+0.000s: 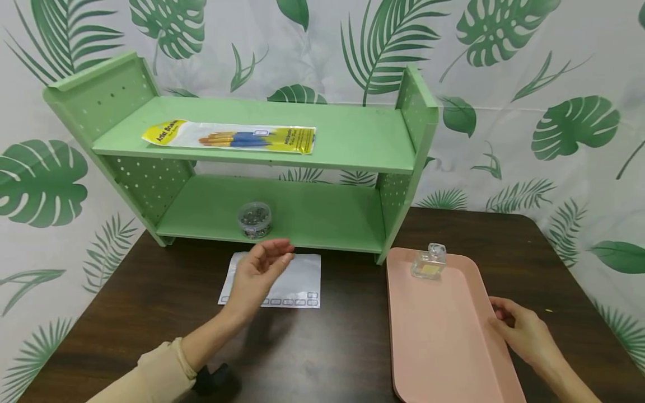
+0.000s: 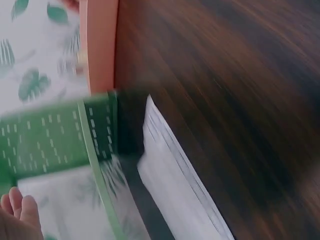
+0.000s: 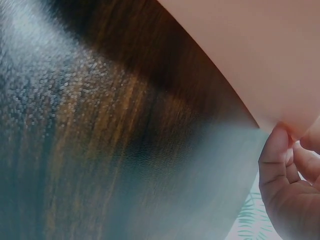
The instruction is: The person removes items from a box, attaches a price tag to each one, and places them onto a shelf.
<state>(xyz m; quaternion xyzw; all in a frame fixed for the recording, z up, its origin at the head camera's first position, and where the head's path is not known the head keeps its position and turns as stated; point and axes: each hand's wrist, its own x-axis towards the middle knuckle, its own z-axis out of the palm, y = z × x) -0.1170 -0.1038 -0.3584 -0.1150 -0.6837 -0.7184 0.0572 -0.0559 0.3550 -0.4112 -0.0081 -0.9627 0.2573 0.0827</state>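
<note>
My left hand [image 1: 259, 274] hangs in the air above a white sheet [image 1: 294, 274] printed with a row of small boxes, its fingers loosely bent and nothing between them. Just beyond it, a clear round tub of small metallic pieces [image 1: 254, 220] stands on the lower shelf. On the right, my right hand [image 1: 524, 330] grips the side rim of a pink tray [image 1: 433, 336]. Its thumb and fingers [image 3: 275, 155] pinch that edge in the right wrist view. A small glass bottle with a clear faceted cap [image 1: 429, 262] is at the tray's far end.
A green two-tier shelf [image 1: 353, 131] stands at the back of the dark wooden table [image 1: 347, 347]. On its upper board lies a pack of artist brushes [image 1: 232, 137]. Leaf-patterned cloth [image 1: 504, 112] hangs behind. A dark object [image 1: 214, 378] shows beneath the left sleeve.
</note>
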